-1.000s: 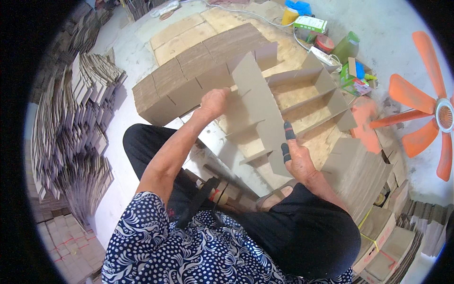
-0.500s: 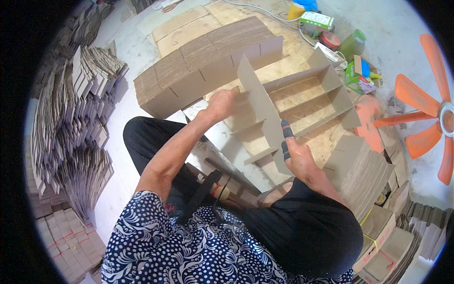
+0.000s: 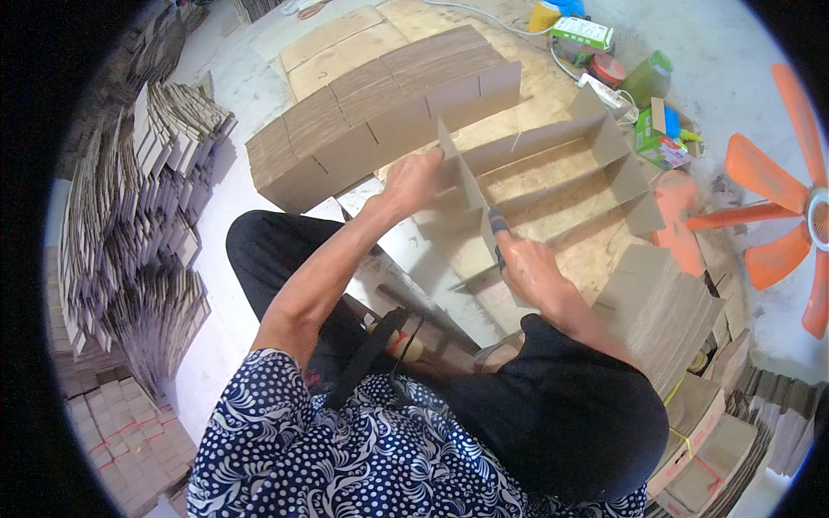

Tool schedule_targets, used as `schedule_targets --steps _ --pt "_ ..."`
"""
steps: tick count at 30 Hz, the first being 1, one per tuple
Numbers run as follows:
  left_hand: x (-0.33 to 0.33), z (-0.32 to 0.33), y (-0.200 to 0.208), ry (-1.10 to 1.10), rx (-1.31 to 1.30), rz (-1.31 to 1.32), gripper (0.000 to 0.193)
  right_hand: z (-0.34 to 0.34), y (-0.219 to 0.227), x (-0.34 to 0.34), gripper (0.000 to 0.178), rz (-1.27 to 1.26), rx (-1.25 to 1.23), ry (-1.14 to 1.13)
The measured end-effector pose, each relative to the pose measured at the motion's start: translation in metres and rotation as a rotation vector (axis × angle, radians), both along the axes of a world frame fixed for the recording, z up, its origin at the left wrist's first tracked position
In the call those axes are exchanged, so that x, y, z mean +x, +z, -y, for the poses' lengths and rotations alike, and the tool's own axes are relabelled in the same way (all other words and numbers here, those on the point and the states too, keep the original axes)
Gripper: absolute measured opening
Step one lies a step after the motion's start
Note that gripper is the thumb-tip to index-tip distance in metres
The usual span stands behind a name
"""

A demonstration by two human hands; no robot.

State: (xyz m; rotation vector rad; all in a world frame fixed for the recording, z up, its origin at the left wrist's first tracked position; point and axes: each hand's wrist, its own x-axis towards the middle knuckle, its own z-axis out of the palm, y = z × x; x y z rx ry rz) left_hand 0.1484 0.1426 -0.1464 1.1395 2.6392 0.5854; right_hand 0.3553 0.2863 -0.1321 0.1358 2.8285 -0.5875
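Note:
A cardboard divider grid (image 3: 566, 207) stands in front of me on a pale wooden board (image 3: 596, 233), its long strips running side by side. Across these strips sits a crosswise cardboard panel (image 3: 471, 186), seen nearly edge-on. Its far end is pinched in my left hand (image 3: 413, 181), the fingers closed at the edge. My right hand (image 3: 528, 263), with dark coverings on some fingers, is closed on the same panel closer to my body. Whether the panel sits fully in the slots cannot be made out.
A long row of slotted cardboard sheets (image 3: 345, 142) lies beyond my left hand. Another cardboard stack (image 3: 661, 302) is by my right knee. An orange-bladed fan (image 3: 764, 177) stands at the right, near a green jar (image 3: 649, 76). Piled cardboard pieces (image 3: 142, 224) fill the left.
The crosswise panel has turned more upright and sits lower among the strips. My right hand has shifted left along with it; my left hand has barely moved.

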Motion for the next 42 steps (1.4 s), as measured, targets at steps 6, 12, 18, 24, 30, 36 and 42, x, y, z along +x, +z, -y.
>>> schedule_targets --steps 6,12,18,24,30,36,42 --pt "0.029 -0.011 0.029 0.128 0.411 -0.151 0.033 -0.011 0.013 0.010 0.027 0.045 0.121 0.010" --pt "0.124 -0.029 0.030 -0.180 0.285 0.171 0.031 -0.068 -0.010 0.132 0.034 -0.520 0.126 -0.831" --pt "0.156 -0.065 0.001 -0.327 -0.154 0.302 0.018 -0.050 -0.033 0.233 0.076 -0.161 0.605 -0.933" --pt "0.169 -0.007 -0.009 -0.353 -0.160 0.164 0.018 -0.065 -0.027 0.248 0.065 -0.190 0.417 -1.111" --pt "0.153 0.025 -0.018 -0.287 -0.166 0.061 0.018 -0.091 -0.017 0.265 0.044 -0.806 0.135 -1.163" --pt "0.144 0.022 -0.023 -0.222 -0.019 0.006 0.015 -0.068 0.061 0.188 0.044 -0.677 0.132 -0.736" --pt "0.140 0.020 -0.020 -0.257 -0.092 0.064 0.017 -0.061 0.075 0.097 0.036 -0.605 -0.289 -0.453"
